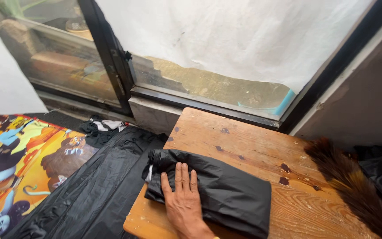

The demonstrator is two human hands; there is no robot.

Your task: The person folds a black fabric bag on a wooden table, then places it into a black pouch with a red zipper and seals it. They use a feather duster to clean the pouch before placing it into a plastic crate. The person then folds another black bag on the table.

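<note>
My right hand [183,201] lies flat, palm down, on the left end of a folded black cloth [226,190]. The fingers are stretched out and point away from me; they press on the cloth without gripping it. The cloth is shiny and creased, and it rests on the near left part of a worn wooden table [253,141]. My left hand is out of view.
A black plastic sheet [98,186] covers the floor left of the table, beside a colourful cartoon mat [14,168]. Small dark and white clothes [100,128] lie by the glass door [67,57]. A brown broom head [350,177] rests on the table's right end.
</note>
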